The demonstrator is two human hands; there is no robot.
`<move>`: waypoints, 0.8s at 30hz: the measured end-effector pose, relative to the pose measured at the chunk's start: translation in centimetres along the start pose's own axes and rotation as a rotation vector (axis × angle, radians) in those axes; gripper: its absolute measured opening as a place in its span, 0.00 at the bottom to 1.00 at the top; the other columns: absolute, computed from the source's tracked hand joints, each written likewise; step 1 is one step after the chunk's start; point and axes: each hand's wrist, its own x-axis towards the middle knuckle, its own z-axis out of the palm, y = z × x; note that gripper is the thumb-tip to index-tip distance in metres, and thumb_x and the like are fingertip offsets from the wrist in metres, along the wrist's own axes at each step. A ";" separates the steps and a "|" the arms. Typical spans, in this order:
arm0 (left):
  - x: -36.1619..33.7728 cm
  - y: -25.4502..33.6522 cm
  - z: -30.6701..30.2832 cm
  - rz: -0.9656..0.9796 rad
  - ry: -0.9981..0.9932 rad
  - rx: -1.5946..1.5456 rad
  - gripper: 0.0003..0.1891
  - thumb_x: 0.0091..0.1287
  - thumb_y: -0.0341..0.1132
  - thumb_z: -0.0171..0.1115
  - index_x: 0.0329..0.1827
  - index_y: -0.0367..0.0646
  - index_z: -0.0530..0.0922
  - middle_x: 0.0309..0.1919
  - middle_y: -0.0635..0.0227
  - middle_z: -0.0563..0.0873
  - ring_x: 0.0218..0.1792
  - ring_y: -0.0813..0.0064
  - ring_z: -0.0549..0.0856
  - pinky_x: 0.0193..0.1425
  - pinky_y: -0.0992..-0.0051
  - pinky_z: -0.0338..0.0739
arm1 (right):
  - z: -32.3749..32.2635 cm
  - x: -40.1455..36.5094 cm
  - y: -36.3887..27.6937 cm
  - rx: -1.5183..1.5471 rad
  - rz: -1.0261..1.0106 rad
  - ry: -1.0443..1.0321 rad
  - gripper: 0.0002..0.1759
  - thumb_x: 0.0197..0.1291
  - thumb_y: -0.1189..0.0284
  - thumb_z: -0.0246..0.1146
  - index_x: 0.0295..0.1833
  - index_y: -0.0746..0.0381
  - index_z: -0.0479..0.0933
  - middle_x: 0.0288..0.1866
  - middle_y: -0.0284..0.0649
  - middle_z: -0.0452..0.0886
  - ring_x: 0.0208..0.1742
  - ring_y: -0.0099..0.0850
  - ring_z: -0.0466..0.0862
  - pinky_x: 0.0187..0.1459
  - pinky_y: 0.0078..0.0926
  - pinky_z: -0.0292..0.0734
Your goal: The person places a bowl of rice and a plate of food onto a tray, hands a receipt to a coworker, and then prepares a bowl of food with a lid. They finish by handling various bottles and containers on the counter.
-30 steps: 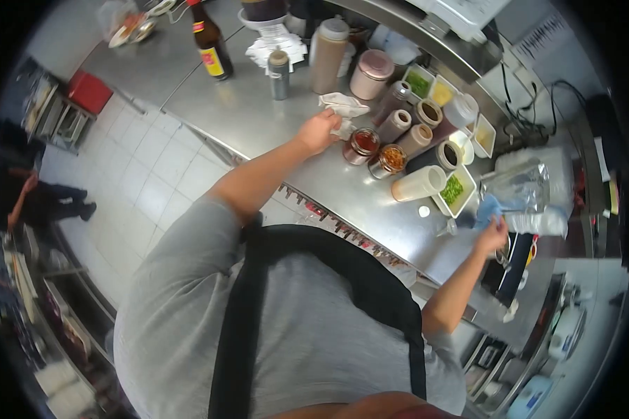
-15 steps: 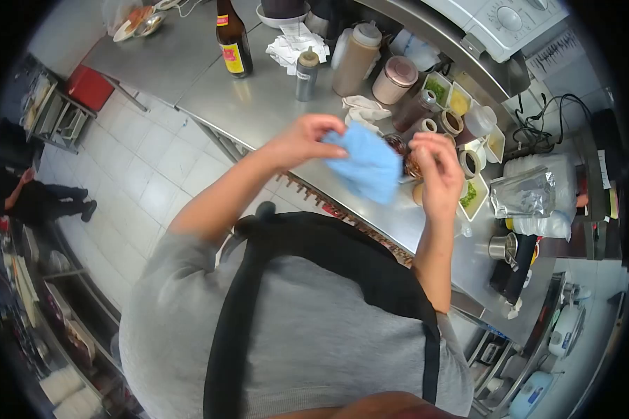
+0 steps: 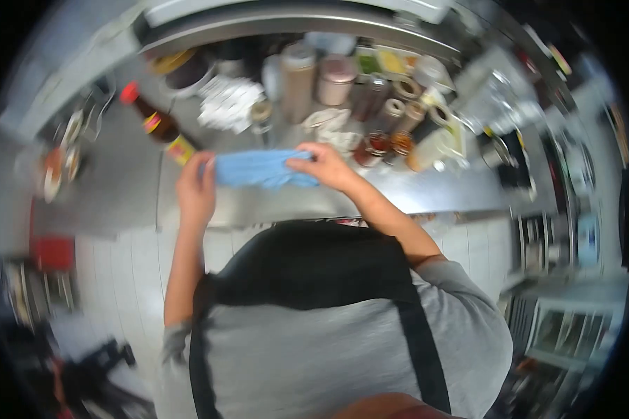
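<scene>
A light blue cloth (image 3: 258, 169) is stretched sideways between my two hands, above the front part of the steel counter. My left hand (image 3: 197, 185) pinches its left end, close to a brown glass bottle (image 3: 162, 129) with a red cap and yellow label. At the other end, the thumb and fingers of my right hand (image 3: 326, 166) close on the cloth. Behind that hand lies a crumpled white cloth (image 3: 332, 133). Jars with reddish contents (image 3: 372, 148) stand to its right. Motion blurs the view somewhat.
The steel counter (image 3: 119, 192) carries white paper slips (image 3: 230, 103), a tall squeeze bottle (image 3: 298, 84), a lidded pink container (image 3: 335, 80) and several small jars. Clear plastic wrapping (image 3: 500, 105) is at the right. A red box (image 3: 54, 253) stands low at the left.
My right hand, apart from the blue cloth before, now grips its right end. The cloth is pulled out lengthwise. My view has turned, so the counter now runs straight across.
</scene>
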 end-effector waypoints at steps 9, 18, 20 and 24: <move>1.3 -6.7 -0.9 0.159 -0.279 0.188 0.13 0.55 0.22 0.61 0.44 0.42 0.78 0.36 0.59 0.82 0.38 0.60 0.82 0.43 0.72 0.75 | 0.3 -2.9 2.6 -0.679 -0.255 0.568 0.08 0.50 0.73 0.64 0.38 0.56 0.83 0.33 0.43 0.79 0.38 0.39 0.80 0.40 0.32 0.75; 8.7 -4.2 7.8 -0.295 0.289 -1.002 0.09 0.70 0.28 0.54 0.51 0.42 0.72 0.41 0.72 0.78 0.40 0.85 0.73 0.47 0.82 0.68 | 4.4 6.0 2.1 0.247 -0.387 0.774 0.12 0.66 0.75 0.51 0.54 0.65 0.67 0.51 0.41 0.73 0.49 0.25 0.74 0.49 0.24 0.71; 9.8 -2.7 9.7 -0.228 0.089 -0.957 0.12 0.73 0.34 0.49 0.55 0.41 0.72 0.47 0.69 0.78 0.50 0.79 0.74 0.58 0.77 0.67 | 5.1 9.1 1.2 0.122 -0.471 0.729 0.15 0.64 0.75 0.52 0.55 0.66 0.66 0.53 0.45 0.71 0.50 0.30 0.73 0.53 0.29 0.70; 8.7 -4.1 13.2 -0.037 -0.125 -0.718 0.16 0.76 0.38 0.39 0.55 0.40 0.72 0.49 0.65 0.78 0.52 0.76 0.74 0.60 0.75 0.66 | 7.1 13.0 1.4 -0.260 -0.638 0.803 0.18 0.61 0.72 0.54 0.55 0.66 0.65 0.54 0.50 0.67 0.52 0.42 0.71 0.57 0.36 0.66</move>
